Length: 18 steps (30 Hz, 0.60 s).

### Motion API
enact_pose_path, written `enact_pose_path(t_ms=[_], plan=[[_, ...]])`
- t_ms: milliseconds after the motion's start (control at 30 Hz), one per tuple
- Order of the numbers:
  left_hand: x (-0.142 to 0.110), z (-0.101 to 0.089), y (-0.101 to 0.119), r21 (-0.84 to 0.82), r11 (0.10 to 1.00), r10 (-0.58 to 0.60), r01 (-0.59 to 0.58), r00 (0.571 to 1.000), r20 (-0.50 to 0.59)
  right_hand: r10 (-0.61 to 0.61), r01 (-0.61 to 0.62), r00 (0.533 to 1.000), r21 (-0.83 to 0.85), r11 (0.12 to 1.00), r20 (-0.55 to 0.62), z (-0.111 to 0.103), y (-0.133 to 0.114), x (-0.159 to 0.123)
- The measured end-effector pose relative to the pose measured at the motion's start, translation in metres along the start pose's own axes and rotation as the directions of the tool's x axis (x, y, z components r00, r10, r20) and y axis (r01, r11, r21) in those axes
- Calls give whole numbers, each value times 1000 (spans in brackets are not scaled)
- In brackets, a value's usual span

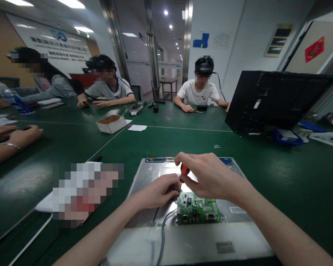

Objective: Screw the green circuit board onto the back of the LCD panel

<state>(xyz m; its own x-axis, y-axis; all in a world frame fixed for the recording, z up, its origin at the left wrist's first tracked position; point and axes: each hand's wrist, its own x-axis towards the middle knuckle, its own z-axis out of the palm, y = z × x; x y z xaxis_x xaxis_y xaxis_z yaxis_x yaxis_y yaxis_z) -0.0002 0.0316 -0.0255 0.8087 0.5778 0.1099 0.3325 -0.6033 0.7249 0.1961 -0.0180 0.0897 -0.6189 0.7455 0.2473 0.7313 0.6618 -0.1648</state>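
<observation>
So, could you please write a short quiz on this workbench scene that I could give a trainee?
1. True or false: the right hand holds the orange-and-black handle, while the left hand is close beneath it.
2. Multiple choice: what does the green circuit board lie on?
A) The open white box
B) The metal panel
C) The back of the black monitor
3. Fill in the blank: as the camera wearer sees it, the large black monitor stands toward the ____ side of the green table.

Key: 1. True; 2. B; 3. right
</observation>
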Motion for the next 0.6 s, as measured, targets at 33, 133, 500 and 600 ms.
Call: enact_pose_path(t_ms=[33, 133, 500, 600], plan=[[0, 0, 0, -3, 1000, 1, -1, 1000, 0, 1, -1, 1000, -3, 1000, -1, 0, 0, 0], [0, 0, -2, -12, 1000, 5, -5, 1000, 4, 6, -6, 1000, -16, 1000, -9, 1, 0, 0], [0, 0, -4, -12, 1000, 13, -13, 1000, 15, 17, -17, 1000, -42, 999, -10, 1, 0, 1], [1, 0, -4, -11, 1000, 16, -16, 1000, 17, 29, -30, 1000, -54, 998, -9, 1, 0, 1]])
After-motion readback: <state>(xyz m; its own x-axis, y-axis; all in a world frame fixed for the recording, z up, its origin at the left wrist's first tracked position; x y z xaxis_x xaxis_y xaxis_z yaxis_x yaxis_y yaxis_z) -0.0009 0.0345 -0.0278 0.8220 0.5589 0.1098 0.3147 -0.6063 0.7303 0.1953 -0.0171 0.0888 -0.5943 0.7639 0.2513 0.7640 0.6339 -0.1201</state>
